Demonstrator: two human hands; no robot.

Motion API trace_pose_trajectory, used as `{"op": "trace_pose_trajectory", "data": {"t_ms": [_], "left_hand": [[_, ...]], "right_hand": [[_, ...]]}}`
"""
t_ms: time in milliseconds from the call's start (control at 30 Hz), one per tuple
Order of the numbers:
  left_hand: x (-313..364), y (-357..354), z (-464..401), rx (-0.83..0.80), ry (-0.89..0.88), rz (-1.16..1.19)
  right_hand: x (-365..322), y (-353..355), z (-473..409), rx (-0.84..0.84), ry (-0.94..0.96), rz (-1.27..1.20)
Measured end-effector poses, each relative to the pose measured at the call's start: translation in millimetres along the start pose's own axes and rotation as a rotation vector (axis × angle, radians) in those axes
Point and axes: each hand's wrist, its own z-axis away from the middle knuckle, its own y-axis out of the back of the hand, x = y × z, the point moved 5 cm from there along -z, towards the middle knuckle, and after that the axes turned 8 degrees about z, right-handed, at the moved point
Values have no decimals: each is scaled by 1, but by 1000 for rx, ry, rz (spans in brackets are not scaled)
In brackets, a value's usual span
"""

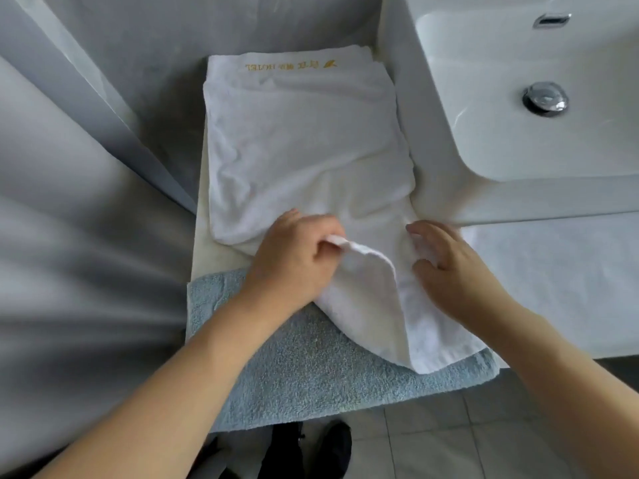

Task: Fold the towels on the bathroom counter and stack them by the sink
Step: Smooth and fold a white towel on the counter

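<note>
White towel [304, 140]: soft, limp terry, light; lies along the tabletop [518, 202] left of the sink [449, 133], near end draped over the blue towel [311, 382].
Best hold: corners or hem, since it sags anywhere else.
Left hand [294, 261]: pinches a turned-up white corner.
Right hand [446, 267]: fingers spread, resting flat on the cloth.
Blue towel: thicker, looped pile, overhanging the front edge.

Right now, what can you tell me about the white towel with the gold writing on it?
The white towel looks soft, fluffy and a bit wrinkly. Gold letters run along its far edge, upside down from here. It lies flat on the counter left of the sink, and its near end drapes over a light blue towel. The left hand pinches a near corner and lifts it into a fold. The right hand rests on the cloth beside it, fingers spread.
</note>
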Motion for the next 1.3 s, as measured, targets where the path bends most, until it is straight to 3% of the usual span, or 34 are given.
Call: {"op": "trace_pose_trajectory", "data": {"t_ms": [100, 200, 267, 333, 367, 433, 533, 633, 767, 900, 1000, 1133, 1300], "left_hand": [[0, 35, 19, 94, 86, 446], [-10, 54, 43, 17, 193, 562], [-28, 53, 60, -180, 274, 269], [-42, 48, 81, -417, 233, -238], [-47, 42, 91, -526, 204, -363], [-47, 31, 103, -625, 199, -372], [-40, 22, 98, -535, 194, -330], [-35, 27, 85, -306, 223, -211], [-33, 51, 79, -10, 355, 158], [-35, 68, 78, 206, 442, 520], [-33, 66, 85, 145, 462, 586], [-33, 56, 98, 10, 459, 525], [-41, 38, 110, -121, 471, 432]], "right_hand": [[2, -6, 4, -59, -141, 52], [0, -6, 1, -30, -226, 124], [-2, -5, -2, -5, -257, 167], [-2, -2, -3, 11, -293, 206], [1, -1, -2, 7, -320, 211], [8, 1, 2, -26, -368, 200], [12, 7, 6, -72, -381, 245], [-1, 20, 3, -30, -304, 409], [-21, 42, 1, -59, -235, 467], [-30, 42, 10, -231, -210, 487], [-21, 29, 25, -325, -320, 429], [2, 21, 40, -317, -448, 444], [6, 30, 46, -124, -422, 436]]}}
